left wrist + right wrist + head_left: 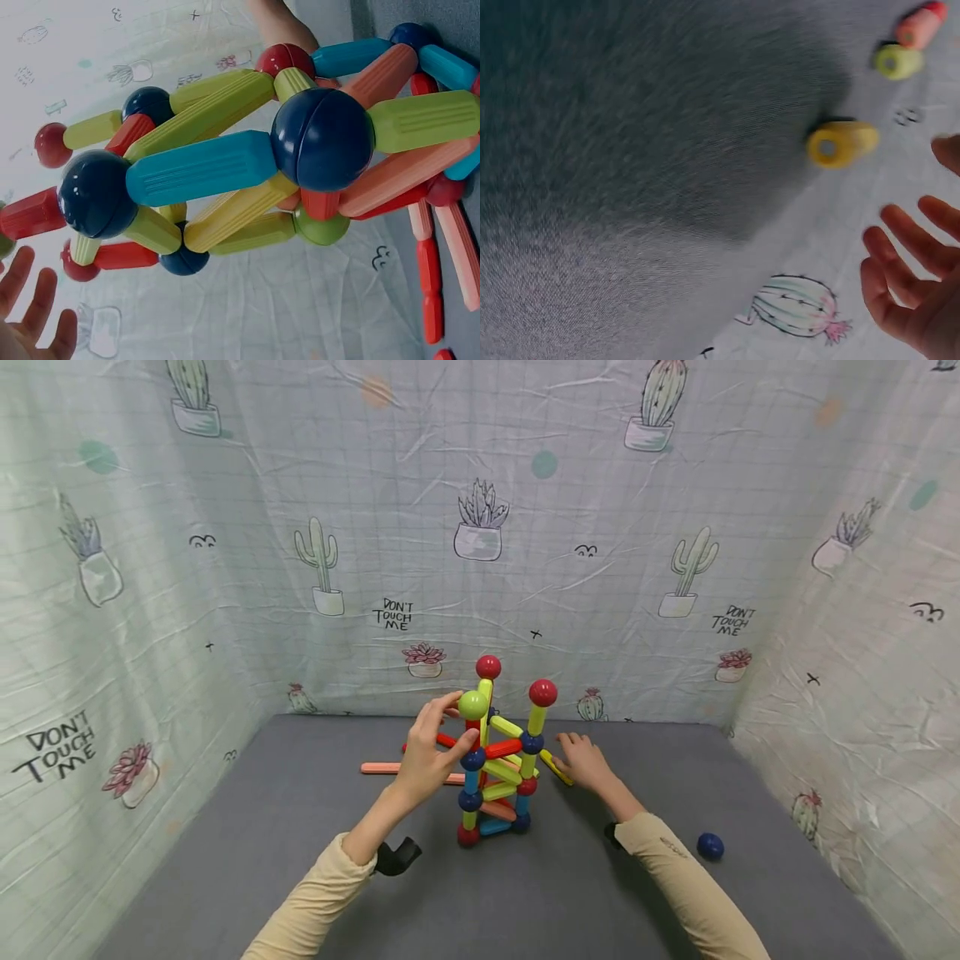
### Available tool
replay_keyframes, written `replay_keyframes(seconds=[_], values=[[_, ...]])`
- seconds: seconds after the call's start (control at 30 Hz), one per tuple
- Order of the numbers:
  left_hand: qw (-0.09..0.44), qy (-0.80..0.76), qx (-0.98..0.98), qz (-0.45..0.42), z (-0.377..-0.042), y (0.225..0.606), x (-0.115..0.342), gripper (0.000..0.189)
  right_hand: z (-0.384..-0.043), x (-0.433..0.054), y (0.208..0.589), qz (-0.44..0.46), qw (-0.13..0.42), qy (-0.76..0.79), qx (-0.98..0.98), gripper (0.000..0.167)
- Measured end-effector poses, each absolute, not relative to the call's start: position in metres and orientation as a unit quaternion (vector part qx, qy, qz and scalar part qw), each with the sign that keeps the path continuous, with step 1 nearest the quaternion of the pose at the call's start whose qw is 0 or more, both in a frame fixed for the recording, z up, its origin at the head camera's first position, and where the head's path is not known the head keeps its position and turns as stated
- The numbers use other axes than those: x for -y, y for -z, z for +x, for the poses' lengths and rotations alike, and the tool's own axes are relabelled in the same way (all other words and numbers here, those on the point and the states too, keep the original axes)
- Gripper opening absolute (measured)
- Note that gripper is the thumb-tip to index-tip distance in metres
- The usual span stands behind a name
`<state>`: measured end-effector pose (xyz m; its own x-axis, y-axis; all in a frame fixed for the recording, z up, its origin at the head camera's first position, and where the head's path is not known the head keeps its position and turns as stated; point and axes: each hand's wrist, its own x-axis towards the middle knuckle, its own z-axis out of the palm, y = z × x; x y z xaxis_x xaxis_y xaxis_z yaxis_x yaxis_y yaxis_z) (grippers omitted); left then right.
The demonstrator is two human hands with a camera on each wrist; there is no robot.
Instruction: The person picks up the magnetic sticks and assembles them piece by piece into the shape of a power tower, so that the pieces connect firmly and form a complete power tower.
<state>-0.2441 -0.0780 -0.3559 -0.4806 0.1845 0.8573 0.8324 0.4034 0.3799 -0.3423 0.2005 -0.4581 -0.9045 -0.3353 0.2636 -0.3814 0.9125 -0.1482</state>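
Note:
A tower of magnetic building sticks and balls (501,771) stands upright mid-table, with red, navy and green balls joining green, blue, orange and red sticks. At its top near corner, my left hand (429,762) pinches the light green ball (472,704), which sits on an upright red stick (30,213). The remaining left fingers (39,304) are spread beside the tower. To the right of the tower my right hand (587,766) hovers low over the table, fingers loosely bent and holding nothing. A yellow stick (841,145) lies close to it.
Orange sticks (381,767) lie behind the tower on the left, with red ones near them. A lone navy ball (710,847) rests on the grey table (300,827) at the right. A cactus-print curtain (480,593) surrounds the table's back and sides.

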Motion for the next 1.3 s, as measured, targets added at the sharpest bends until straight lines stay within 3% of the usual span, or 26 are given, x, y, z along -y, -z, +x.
replay_keyframes(seconds=[0.17,0.33,0.47,0.7,0.97,1.13,1.3], values=[[0.372,0.420,0.761,-0.325,-0.242,0.358,0.075,0.054,-0.351,-0.199,0.469,0.193,0.073,-0.038,0.978,0.041],[0.379,0.419,0.756,-0.332,-0.245,0.357,0.075,0.049,-0.350,-0.201,0.471,0.201,0.035,-0.063,0.977,0.032],[0.381,0.415,0.756,-0.333,-0.245,0.355,0.075,0.047,-0.345,-0.207,0.465,0.183,0.040,-0.101,0.977,0.025],[0.379,0.393,0.771,-0.327,-0.243,0.350,0.076,0.048,-0.314,-0.209,0.416,0.179,0.156,-0.290,0.927,0.031],[0.383,0.373,0.777,-0.331,-0.244,0.346,0.076,0.046,-0.256,-0.188,0.351,0.323,0.350,-0.312,0.822,0.030],[0.384,0.369,0.778,-0.332,-0.244,0.343,0.076,0.043,-0.233,-0.167,0.334,0.413,0.382,-0.288,0.775,0.036],[0.380,0.372,0.780,-0.329,-0.243,0.342,0.074,0.044,-0.232,-0.146,0.337,0.415,0.401,-0.212,0.789,0.036]])
